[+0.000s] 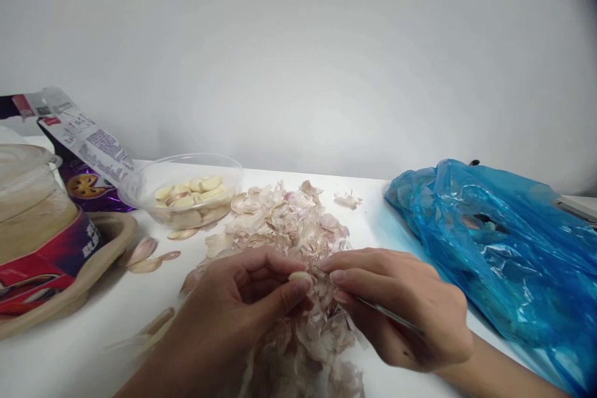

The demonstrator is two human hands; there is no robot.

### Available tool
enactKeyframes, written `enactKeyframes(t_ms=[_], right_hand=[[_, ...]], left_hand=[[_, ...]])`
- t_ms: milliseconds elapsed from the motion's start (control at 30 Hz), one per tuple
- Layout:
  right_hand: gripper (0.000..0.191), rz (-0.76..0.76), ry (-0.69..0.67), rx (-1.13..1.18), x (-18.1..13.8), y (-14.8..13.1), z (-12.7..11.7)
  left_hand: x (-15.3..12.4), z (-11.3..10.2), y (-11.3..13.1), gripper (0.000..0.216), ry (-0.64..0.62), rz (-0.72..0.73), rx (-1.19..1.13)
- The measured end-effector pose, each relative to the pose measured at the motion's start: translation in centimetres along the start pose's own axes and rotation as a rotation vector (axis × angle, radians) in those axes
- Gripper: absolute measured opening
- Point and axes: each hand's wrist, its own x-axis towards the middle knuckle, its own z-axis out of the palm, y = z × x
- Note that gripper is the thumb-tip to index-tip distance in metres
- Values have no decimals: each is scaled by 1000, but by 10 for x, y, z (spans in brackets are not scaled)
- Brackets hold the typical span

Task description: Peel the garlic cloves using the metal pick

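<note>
My left hand (pixel 233 308) is closed round a pale garlic clove (pixel 299 276), pinched between thumb and fingers. My right hand (pixel 401 305) is closed on a thin metal tool (pixel 389 316) whose tip points toward the clove. Both hands hover over a heap of dry garlic skins (pixel 289 224) on the white table (pixel 69 354). A clear plastic bowl (pixel 140 183) at the back left holds several peeled cloves (pixel 193 189).
A blue plastic bag (pixel 504 249) lies crumpled at the right. A jar with a red and purple label (pixel 32 224) stands in a tan dish (pixel 109 239) at the left. A purple snack packet (pixel 79 149) leans behind it. Loose cloves (pixel 144 255) lie near the dish.
</note>
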Motion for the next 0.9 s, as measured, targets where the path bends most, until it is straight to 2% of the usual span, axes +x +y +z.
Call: enactKeyframes(t_ms=[900], right_hand=[[19,-2,-17,-11,-3,3,3]], left_hand=[[1,0,2,7,7,-4,25]])
